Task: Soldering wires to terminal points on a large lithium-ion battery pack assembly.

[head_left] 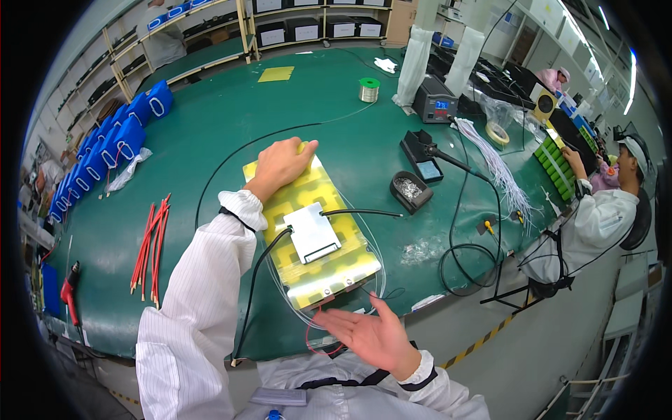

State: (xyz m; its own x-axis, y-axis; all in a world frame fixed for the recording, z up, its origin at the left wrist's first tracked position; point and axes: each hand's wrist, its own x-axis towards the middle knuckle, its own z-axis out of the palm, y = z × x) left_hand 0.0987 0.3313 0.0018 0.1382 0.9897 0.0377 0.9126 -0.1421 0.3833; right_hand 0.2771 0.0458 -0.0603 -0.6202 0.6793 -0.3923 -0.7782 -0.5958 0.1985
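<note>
A flat battery pack (318,178) wrapped in yellow film lies on the green bench in front of me. On its top sits a silver-white rectangular board (315,232), with a black cable (364,211) leaving to the right and another black cable (260,269) running down to the left. My left hand (283,166) grips the pack's far end, fingers curled over the edge and partly hidden. Beside the near end, my right hand (371,337) is open, palm up, fingers stretched out. A thin red wire (308,337) loops by its fingertips, and thin pale wires (278,285) run along the pack's sides.
Red wires (150,245) and a red-handled tool (70,290) lie left, below blue packs (105,147). Rightward stand a soldering station (435,101), iron holder (422,155), black tray (411,192) and white wire bundle (497,154). A solder spool (369,89) stands farther back. A co-worker (588,210) sits right.
</note>
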